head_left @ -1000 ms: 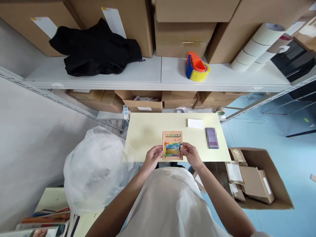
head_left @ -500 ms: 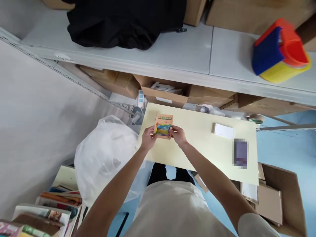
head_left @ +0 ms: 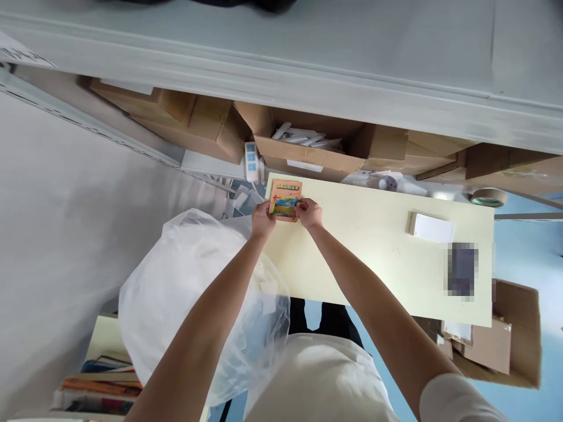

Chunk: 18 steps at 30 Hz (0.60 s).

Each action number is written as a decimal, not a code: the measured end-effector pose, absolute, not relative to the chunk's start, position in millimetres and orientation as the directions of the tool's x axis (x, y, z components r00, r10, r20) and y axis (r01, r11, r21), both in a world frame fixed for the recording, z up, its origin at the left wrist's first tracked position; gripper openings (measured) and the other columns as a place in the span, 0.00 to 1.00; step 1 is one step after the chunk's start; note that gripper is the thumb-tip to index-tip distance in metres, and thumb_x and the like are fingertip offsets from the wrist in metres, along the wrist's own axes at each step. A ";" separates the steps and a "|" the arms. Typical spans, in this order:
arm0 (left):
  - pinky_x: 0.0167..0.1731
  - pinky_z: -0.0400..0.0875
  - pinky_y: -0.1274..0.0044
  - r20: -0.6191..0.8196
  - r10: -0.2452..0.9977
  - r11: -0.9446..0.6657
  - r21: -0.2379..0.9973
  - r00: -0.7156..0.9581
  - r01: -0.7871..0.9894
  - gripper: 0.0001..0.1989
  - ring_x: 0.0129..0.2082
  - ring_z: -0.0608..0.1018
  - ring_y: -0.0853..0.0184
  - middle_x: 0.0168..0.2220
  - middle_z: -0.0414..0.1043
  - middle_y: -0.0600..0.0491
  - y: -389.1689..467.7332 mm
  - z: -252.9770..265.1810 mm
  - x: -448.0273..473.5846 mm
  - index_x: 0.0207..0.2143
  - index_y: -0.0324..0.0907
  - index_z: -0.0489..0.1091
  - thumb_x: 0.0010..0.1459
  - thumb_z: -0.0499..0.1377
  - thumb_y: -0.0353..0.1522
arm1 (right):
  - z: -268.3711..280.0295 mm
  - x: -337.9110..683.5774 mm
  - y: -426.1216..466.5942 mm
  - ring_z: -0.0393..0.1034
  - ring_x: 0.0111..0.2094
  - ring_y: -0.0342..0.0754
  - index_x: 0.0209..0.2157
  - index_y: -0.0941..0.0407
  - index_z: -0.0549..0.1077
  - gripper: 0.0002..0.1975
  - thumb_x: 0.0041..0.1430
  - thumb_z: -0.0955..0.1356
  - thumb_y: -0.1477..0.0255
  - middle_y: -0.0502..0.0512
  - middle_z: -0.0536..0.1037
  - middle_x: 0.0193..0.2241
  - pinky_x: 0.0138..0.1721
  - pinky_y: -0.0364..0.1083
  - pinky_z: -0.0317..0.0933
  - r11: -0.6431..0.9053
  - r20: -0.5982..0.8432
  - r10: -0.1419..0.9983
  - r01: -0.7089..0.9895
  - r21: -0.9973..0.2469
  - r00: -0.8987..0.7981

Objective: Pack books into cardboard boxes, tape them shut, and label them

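Left hand (head_left: 263, 221) and right hand (head_left: 311, 214) pinch booklet (head_left: 285, 199) at far-left corner of table (head_left: 373, 234); slackened grip could drop it.

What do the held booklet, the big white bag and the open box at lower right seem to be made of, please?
Booklet: printed paper or thin card, by its flat picture cover; gloss unclear.
Bag: probably thin, translucent plastic film, faintly glossy, since it wrinkles and shows things through.
Box: apparently matt cardboard, judging by its plain brown walls.
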<state>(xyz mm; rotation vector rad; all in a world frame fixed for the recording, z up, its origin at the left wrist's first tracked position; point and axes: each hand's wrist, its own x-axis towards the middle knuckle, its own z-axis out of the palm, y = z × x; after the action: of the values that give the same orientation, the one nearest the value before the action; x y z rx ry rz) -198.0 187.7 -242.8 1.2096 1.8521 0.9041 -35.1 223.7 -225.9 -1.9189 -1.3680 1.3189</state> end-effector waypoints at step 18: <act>0.41 0.71 0.67 -0.125 0.991 0.083 0.873 0.055 0.480 0.14 0.35 0.77 0.59 0.34 0.73 0.49 185.4 -135.9 -122.8 0.37 0.43 0.73 0.44 0.61 0.26 | -95.7 77.5 115.4 0.66 0.24 0.42 0.39 0.51 0.71 0.16 0.46 0.70 0.64 0.51 0.72 0.33 0.25 0.44 0.61 -0.559 -0.560 0.824 0.040 -0.828 -0.086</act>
<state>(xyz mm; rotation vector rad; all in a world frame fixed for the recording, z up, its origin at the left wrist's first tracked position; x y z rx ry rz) -122.8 185.4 -135.9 1.5136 1.5426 0.7870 77.5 115.4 -95.7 -1.5993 -0.9479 1.7070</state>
